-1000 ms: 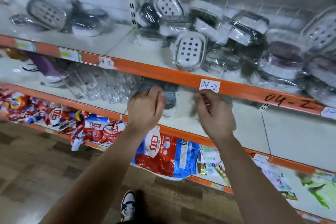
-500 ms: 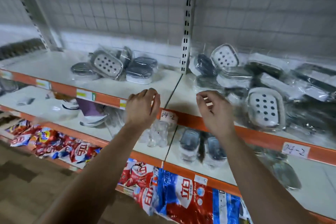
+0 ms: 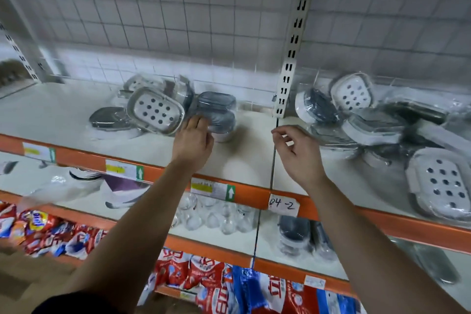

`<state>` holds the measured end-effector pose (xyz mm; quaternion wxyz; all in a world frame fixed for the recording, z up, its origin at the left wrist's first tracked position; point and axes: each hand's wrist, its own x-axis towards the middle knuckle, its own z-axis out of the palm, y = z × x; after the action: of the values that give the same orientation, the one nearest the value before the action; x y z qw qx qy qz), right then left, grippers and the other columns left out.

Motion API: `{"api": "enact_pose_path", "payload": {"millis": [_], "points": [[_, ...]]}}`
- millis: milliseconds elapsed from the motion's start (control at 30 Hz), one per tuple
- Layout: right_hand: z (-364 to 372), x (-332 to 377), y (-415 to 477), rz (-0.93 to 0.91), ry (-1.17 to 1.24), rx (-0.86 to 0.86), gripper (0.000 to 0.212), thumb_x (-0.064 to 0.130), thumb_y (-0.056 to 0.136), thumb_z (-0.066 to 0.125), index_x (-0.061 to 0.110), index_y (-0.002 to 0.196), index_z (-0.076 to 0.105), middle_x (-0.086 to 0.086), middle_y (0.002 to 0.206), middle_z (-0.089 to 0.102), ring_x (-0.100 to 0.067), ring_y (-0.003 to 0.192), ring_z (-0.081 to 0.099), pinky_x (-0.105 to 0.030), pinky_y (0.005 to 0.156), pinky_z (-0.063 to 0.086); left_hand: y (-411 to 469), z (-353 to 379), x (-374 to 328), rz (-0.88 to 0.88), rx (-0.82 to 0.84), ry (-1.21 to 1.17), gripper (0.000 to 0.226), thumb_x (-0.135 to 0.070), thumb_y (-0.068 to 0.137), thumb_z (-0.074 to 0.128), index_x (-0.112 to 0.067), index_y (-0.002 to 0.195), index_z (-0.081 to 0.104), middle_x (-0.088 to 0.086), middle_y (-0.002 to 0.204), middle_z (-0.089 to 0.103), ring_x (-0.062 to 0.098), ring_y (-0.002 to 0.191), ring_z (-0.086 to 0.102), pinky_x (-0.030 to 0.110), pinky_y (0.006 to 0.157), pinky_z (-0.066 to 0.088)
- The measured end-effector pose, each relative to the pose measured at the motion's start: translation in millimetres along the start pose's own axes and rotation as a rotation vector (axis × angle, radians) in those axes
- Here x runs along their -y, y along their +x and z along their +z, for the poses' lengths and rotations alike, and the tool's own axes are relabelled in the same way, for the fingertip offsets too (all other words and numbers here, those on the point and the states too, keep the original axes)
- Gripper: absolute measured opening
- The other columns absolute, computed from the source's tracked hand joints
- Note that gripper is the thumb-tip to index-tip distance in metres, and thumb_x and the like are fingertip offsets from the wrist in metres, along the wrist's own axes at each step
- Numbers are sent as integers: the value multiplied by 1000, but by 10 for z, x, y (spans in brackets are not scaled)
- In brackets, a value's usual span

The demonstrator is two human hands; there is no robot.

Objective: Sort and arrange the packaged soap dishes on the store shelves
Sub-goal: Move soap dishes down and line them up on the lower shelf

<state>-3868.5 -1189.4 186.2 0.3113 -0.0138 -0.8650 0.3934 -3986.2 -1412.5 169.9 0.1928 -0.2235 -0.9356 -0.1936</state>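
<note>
Clear plastic film wraps every soap dish on the upper shelf, which explains the glare and the loose, slumped way the packs lie. I read two groups. The left group sits near the back of the left bay: a white perforated dish tilted up against its neighbours, a flat dark one to its left, and a dark grey packaged dish to its right. The right group is a larger jumble past the slotted upright, spilling toward the orange shelf edge, where a handwritten tag reads 04-2.

My left hand reaches over the shelf front with its fingers extended and close together, the tips touching the wrap of the dark grey dish; I judge this the start of a grasp, not yet a closed hold. My right hand hovers apart from any pack, above the seam between the bays, fingers loosely curled and slightly parted, thumb near the forefinger, pinching nothing. I take it as waiting to steady or receive a pack.

More packaged dishes stand on the shelf below, so the sorting looks far from done
</note>
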Motion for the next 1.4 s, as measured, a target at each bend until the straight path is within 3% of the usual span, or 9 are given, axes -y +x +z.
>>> {"api": "enact_pose_path", "payload": {"millis": [133, 300, 467, 600, 800, 1000, 1067, 1200, 1400], "points": [[197, -38, 274, 14, -21, 13, 14, 20, 96, 59, 15, 102, 71, 3, 101, 67, -18, 88, 63, -35, 79, 54, 151, 49, 101, -4, 77, 10, 50, -12, 93, 51, -9, 142, 48, 12, 148, 46, 31, 145, 28, 44, 118, 17], [414, -33, 619, 33, -38, 45, 17, 21, 98, 58, 13, 103, 72, -2, 105, 69, -15, 86, 59, -15, 73, 43, 124, 15, 151, 82, 16, 35, 41, -24, 82, 71, -10, 120, 67, 13, 118, 60, 38, 119, 52, 56, 110, 35], [676, -20, 925, 37, -42, 95, 19, 19, 98, 57, 9, 103, 72, -7, 105, 70, -22, 93, 62, -29, 81, 44, 69, -51, 243, 158, -61, 29, 45, -58, 72, 62, -16, 88, 65, 4, 102, 60, 29, 102, 57, 53, 101, 42], [882, -16, 1117, 40, -37, 150, 20, 17, 98, 58, 7, 109, 71, -8, 113, 69, -21, 104, 60, -23, 87, 41, 24, -88, 308, 160, -65, -38, 49, -63, 70, 56, -15, 78, 56, 6, 98, 56, 32, 97, 55, 51, 93, 45], [1106, -35, 1440, 43, -143, 303, 34, 20, 99, 55, 9, 130, 63, -7, 137, 58, -20, 128, 51, -12, 94, 29, -40, -105, 356, 131, 8, -125, 44, -58, 75, 46, -18, 94, 52, 6, 106, 51, 28, 100, 49, 39, 78, 46], [1287, -53, 1651, 59, -239, 506, 47, 26, 100, 56, 16, 145, 49, -6, 156, 39, -18, 144, 33, -20, 112, 20, -13, -59, 397, 185, 23, -76, 51, -56, 77, 48, -16, 108, 56, 10, 111, 56, 34, 104, 53, 49, 93, 48], [1318, -93, 1677, 69, -296, 529, 45, 28, 98, 59, 16, 141, 53, -8, 151, 45, -24, 142, 36, -25, 111, 25, -14, -54, 396, 191, 12, -82, 50, -55, 77, 49, -16, 107, 57, 10, 110, 56, 32, 101, 53, 45, 88, 49], [1297, -157, 1642, 67, -313, 460, 42, 41, 84, 74, 20, 120, 68, -2, 118, 67, -24, 122, 43, -30, 95, 40, -3, -54, 396, 192, 3, -100, 49, -56, 78, 52, -16, 105, 60, 8, 108, 57, 29, 99, 52, 41, 83, 48], [1093, -258, 1400, 59, -413, 295, 44, 49, 73, 80, 20, 102, 65, 0, 109, 55, -24, 112, 45, -28, 85, 37, 13, -64, 367, 146, 26, -102, 53, -59, 76, 52, -16, 107, 60, 7, 111, 57, 31, 104, 52, 47, 93, 46]]}}
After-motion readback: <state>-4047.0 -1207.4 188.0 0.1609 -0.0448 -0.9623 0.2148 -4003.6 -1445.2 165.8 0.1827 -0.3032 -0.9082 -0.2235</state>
